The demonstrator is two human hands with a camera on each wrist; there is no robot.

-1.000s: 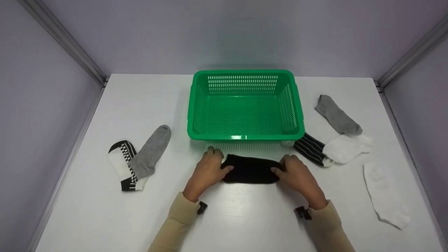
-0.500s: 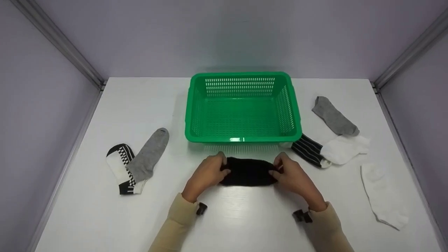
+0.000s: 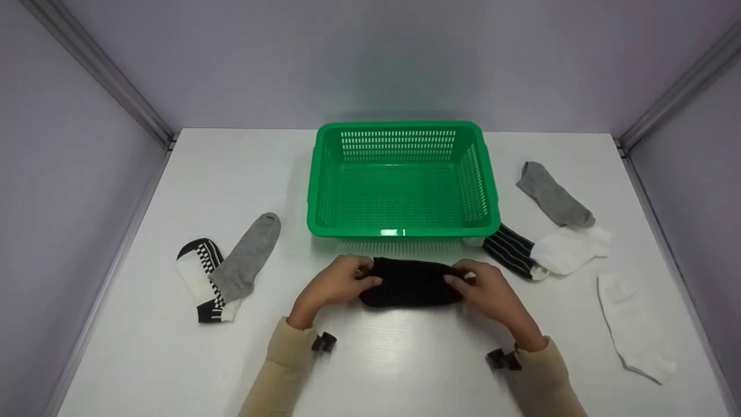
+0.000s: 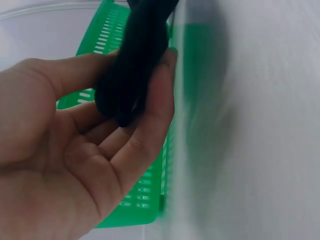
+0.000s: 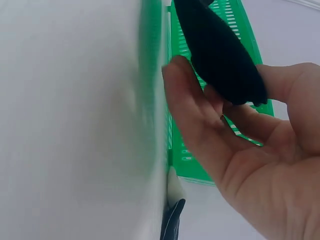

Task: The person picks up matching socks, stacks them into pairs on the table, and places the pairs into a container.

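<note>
A folded black sock [image 3: 412, 282] is stretched sideways between both hands, in front of the basket. My left hand [image 3: 338, 282] pinches its left end, thumb on the near face and fingers behind. At the other end, my right hand [image 3: 486, 288] pinches it the same way. The left wrist view shows the dark fabric [image 4: 137, 65] in layers between thumb and curled fingers. In the right wrist view the sock's end [image 5: 222, 55] lies between thumb and fingers, close over the white table.
A green basket [image 3: 403, 233] stands behind the hands. A grey sock [image 3: 246, 255] overlaps a checkered sock [image 3: 197, 275] on the left. At right lie a black striped sock [image 3: 509, 249], a grey sock [image 3: 556, 196] and white socks [image 3: 570, 249], one lower [image 3: 634, 330].
Both hands keep hold of the black sock, which has stayed nearly in place. The left wrist and forearm have shifted slightly left, and the left fingers have changed their hold at the sock's end.
</note>
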